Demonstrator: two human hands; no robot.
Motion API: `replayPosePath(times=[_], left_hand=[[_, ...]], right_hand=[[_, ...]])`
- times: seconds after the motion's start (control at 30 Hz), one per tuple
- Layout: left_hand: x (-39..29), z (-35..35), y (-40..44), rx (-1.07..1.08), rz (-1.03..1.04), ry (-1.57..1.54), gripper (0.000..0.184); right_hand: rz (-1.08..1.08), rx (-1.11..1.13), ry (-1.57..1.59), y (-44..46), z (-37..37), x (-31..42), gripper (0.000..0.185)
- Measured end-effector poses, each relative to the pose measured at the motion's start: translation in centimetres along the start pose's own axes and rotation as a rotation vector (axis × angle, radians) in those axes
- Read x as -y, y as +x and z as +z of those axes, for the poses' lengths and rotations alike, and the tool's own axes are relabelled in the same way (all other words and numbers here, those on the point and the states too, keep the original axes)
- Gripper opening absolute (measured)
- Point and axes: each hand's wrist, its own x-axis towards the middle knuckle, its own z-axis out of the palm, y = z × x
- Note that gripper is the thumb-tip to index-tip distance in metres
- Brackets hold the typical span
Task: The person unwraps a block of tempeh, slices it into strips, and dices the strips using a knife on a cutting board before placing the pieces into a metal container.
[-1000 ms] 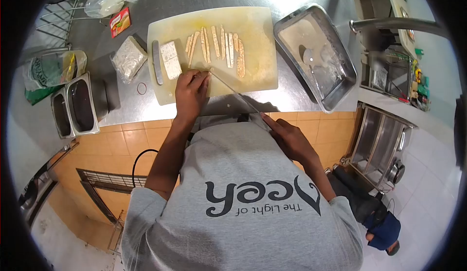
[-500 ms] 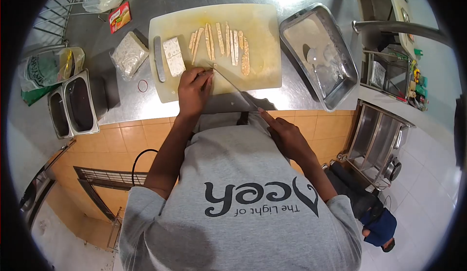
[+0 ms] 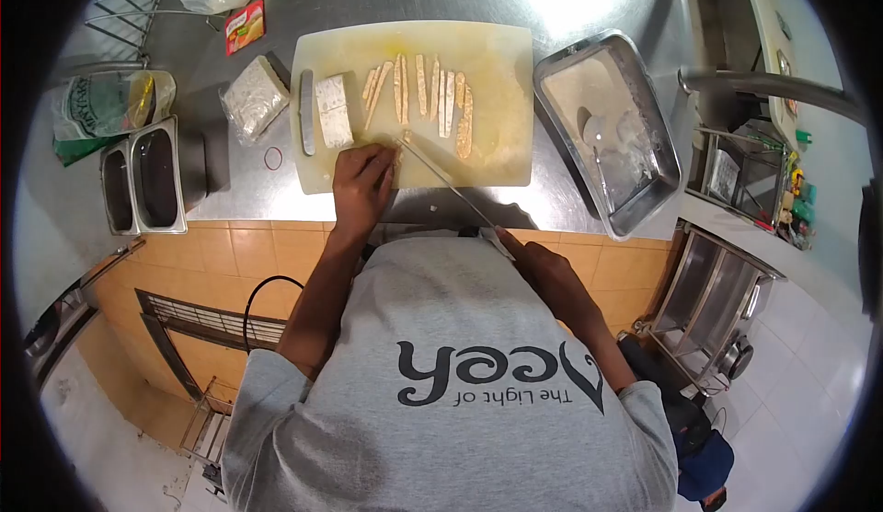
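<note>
On the cutting board [image 3: 501,144], my left hand [image 3: 361,184] has its fingers curled and pressed down at the near edge. A sliver of tempeh shows beside its fingertips, the rest hidden under them. My right hand [image 3: 544,268] grips the handle of a knife [image 3: 451,184]; the blade slants up to the left, its tip close to my left fingertips. Beyond my left hand lies a pale tempeh block [image 3: 333,110], split by a cut line. Several thin tempeh strips [image 3: 421,86] are spread across the board's middle.
Left of the block is a flat, pale grey strip-like object [image 3: 307,112]. A metal tray [image 3: 550,135] with pale batter and a spoon [image 3: 596,135] stands right of the board. To the left are a wrapped tempeh pack [image 3: 256,98], a red packet [image 3: 245,27] and metal containers [image 3: 170,176].
The whole view has shifted, so the board sits slightly lower in the picture. The knife has drawn back a little toward my body. My left hand keeps its place by the board's near edge.
</note>
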Motion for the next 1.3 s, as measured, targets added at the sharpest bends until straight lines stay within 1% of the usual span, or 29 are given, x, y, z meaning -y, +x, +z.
replayPosePath(times=[0.07, 0.2, 0.5, 0.6, 0.7, 0.9, 1.0, 1.2, 1.3], left_hand=[[0.0, -0.2, 0.1, 0.016, 0.005, 0.006, 0.029], [0.7, 0.0, 0.2, 0.023, 0.007, -0.02, 0.028], [0.5, -0.1, 0.3, -0.001, 0.003, -0.055, 0.026], [0.4, 0.0, 0.2, -0.01, 0.002, -0.054, 0.027], [0.4, 0.1, 0.0, -0.024, 0.004, -0.036, 0.028], [-0.1, -0.4, 0.0, -0.037, 0.037, 0.005, 0.026], [0.2, -0.3, -0.4, -0.043, 0.021, 0.009, 0.026], [0.2, 0.0, -0.1, -0.074, -0.004, -0.006, 0.024], [0.2, 0.2, -0.1, -0.099, -0.021, -0.028, 0.024]], right_hand=[[0.037, 0.01, -0.019, 0.4, 0.2, 0.4, 0.063], [0.038, -0.005, -0.044, 0.6, 0.3, 0.5, 0.063], [0.127, 0.033, -0.122, 0.5, 0.2, 1.6, 0.061], [0.123, 0.046, -0.079, 1.0, 0.3, 1.6, 0.061], [0.054, 0.01, -0.027, 2.2, 0.7, 0.9, 0.062], [-0.01, -0.01, -0.056, 1.6, 0.8, 0.3, 0.067], [0.01, -0.006, -0.048, 0.9, 0.2, 1.4, 0.069], [0.075, 0.042, -0.065, 0.7, 0.3, 1.9, 0.063], [0.065, 0.024, -0.063, 0.6, 0.5, 1.6, 0.062]])
